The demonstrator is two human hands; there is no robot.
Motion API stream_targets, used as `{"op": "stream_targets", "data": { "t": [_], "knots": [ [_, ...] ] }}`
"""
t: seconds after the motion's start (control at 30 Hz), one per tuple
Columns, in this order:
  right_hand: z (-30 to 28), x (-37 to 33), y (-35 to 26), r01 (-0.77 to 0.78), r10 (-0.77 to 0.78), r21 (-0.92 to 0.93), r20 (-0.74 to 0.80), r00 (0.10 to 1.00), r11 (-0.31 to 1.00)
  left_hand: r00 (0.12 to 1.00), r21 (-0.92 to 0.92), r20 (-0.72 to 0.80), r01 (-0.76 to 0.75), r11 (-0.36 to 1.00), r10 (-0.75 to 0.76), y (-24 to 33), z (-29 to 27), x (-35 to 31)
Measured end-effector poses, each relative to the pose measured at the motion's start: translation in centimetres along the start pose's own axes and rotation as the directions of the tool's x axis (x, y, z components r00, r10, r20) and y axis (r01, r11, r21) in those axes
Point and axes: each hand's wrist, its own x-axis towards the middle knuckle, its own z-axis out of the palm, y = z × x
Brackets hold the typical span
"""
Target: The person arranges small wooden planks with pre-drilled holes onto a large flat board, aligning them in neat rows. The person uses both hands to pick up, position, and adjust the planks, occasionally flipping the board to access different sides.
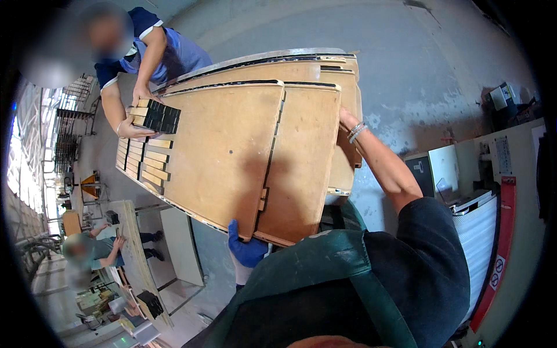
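A narrow tan wooden panel (301, 139) lies in front of me, overlapping a stack of similar boards. At its near edge my left hand (246, 250), in a blue glove, is closed around the corner where it meets a wider tan panel (217, 133). The thumb lies up along the edge and the other fingers are mostly hidden. My bare right hand (347, 119), with bracelets at the wrist, holds the narrow panel's right edge; its fingertips are out of sight behind the board. Black strips run along the panels' edges.
Across the stack a co-worker's hands (138, 123) hold a bundle of black-ended wooden strips. More loose strips (155, 165) lie on the wide panel's left end. A second person works at a long bench (139, 249) at left. A grey cabinet (444, 165) stands at right.
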Motion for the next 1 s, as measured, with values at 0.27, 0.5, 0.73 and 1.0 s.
{"op": "stream_targets", "data": {
  "t": [0.27,0.5,0.73,1.0],
  "knots": [
    [3.0,-7.4,4.9,-0.200,0.197,0.155,0.034,0.980,0.968,0.998,0.115,-0.056,-0.022,0.993,0.028,-0.1,0.4,0.2],
    [5.8,-11.8,5.7,-0.246,0.239,0.138,0.071,0.969,0.959,0.988,0.051,0.091,0.124,0.991,-0.129,1.3,-0.5,-0.2],
    [10.3,-18.8,7.3,-0.213,0.215,0.128,-0.001,0.977,0.968,0.876,0.033,0.186,0.447,0.894,-0.445,3.7,-6.1,2.7],
    [19.1,-27.5,9.7,-0.185,0.194,0.106,-0.087,0.977,0.977,0.784,-0.052,0.197,0.608,0.792,-0.589,4.6,-6.7,3.8]
  ]
}}
